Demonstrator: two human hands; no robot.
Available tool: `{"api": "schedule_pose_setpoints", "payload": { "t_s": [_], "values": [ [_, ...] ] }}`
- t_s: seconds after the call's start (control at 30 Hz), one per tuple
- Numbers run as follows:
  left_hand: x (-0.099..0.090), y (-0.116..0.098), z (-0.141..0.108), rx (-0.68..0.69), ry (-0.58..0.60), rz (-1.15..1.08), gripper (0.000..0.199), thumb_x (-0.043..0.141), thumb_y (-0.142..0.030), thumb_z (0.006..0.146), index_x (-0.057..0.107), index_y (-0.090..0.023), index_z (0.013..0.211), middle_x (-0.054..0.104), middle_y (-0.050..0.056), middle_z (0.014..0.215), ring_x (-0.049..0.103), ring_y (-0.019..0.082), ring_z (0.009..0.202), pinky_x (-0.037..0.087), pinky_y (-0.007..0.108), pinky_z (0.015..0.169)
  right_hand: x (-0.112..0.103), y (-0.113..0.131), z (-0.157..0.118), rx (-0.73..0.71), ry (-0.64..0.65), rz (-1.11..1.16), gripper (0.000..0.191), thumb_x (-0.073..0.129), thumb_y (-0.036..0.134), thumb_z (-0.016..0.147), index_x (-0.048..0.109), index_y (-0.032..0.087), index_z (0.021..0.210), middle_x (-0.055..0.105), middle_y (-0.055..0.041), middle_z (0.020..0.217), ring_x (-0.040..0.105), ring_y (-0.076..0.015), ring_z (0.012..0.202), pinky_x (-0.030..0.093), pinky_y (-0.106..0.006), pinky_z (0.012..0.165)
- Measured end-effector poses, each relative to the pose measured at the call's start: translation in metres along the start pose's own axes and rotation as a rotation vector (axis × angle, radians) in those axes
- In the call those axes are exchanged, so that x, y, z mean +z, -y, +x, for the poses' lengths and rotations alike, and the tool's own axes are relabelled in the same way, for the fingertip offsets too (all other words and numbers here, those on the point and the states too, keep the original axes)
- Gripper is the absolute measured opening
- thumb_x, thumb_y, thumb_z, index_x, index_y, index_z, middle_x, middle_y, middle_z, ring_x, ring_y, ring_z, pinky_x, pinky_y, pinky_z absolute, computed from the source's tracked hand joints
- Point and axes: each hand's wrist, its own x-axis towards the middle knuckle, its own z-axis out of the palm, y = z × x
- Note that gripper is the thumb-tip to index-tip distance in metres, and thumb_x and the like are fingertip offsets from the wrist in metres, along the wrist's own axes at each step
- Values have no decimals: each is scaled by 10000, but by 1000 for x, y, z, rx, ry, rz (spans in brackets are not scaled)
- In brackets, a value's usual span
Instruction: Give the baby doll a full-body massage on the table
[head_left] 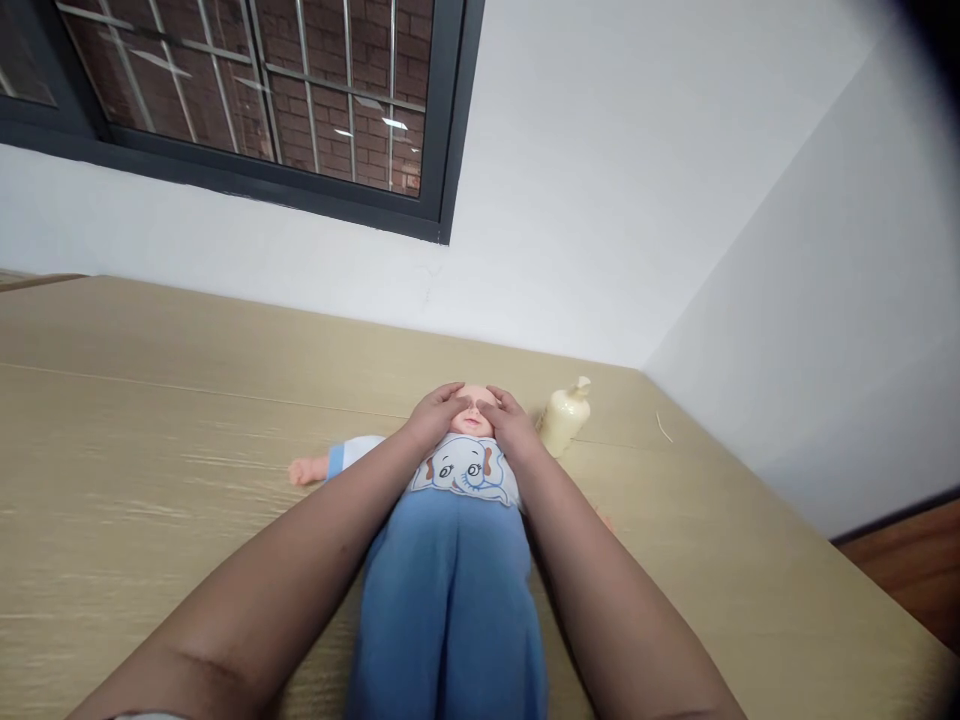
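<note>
A baby doll (457, 560) lies on its back on the wooden table, its head towards the wall. It wears blue trousers and a white top with an elephant face on the chest. My left hand (436, 413) cups one side of the doll's head, and my right hand (511, 418) cups the other. Both thumbs rest on its face around the eyes, which are hidden; the mouth shows between my hands. The doll's arm on the left stretches out past my forearm, while most of the other arm is behind my right forearm.
To the right of the doll's head stands a cream pump bottle (566, 415). A thin pale strip (664, 427) lies farther right on the table (150, 480). White walls (570, 250) meet behind the table, with a dark-framed barred window (442, 130) above.
</note>
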Motion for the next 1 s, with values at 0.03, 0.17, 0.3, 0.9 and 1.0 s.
{"api": "schedule_pose_setpoints", "payload": {
  "t_s": [0.03, 0.17, 0.3, 0.9, 1.0],
  "values": [
    [-1, 0, 1, 1, 14, -5, 426, 767, -251, 712, 712, -139, 1120, 727, 132, 1177, 667, 303, 1116, 517, 383, 966, 2, -2, 1, -7, -15, -19, 582, 791, 353, 716, 620, 274, 1267, 708, -45, 1172, 653, -253, 1104, 517, -389, 969],
    [-3, 3, 2, 9, 53, -25, 445, 781, -304, 679, 703, -130, 1081, 746, 111, 1050, 699, 275, 978, 546, 366, 866, 6, -6, 4, -24, -54, -74, 600, 805, 392, 711, 624, 267, 1270, 707, -57, 1182, 650, -259, 1115, 507, -396, 986],
    [-5, 4, 3, 16, 32, -18, 454, 823, -333, 651, 688, -134, 1036, 736, 91, 964, 697, 247, 893, 547, 335, 785, 8, -5, 5, -24, -45, -78, 599, 812, 399, 702, 638, 248, 1255, 712, -69, 1174, 666, -259, 1090, 523, -394, 959],
    [-7, 11, 9, -28, -41, -126, 359, 683, -233, 768, 679, -145, 1116, 707, 145, 1190, 696, 261, 1039, 570, 349, 883, 1, 9, -5, 148, 63, 179, 577, 673, 215, 752, 597, 234, 1323, 716, -76, 1191, 705, -211, 930, 588, -352, 805],
    [-6, 8, 7, -19, -67, -104, 409, 720, -281, 775, 672, -164, 1164, 697, 143, 1231, 678, 282, 1108, 560, 357, 921, 2, 8, -5, 120, 74, 152, 549, 691, 271, 756, 609, 246, 1299, 719, -70, 1177, 704, -223, 951, 585, -359, 816]
  ]
}}
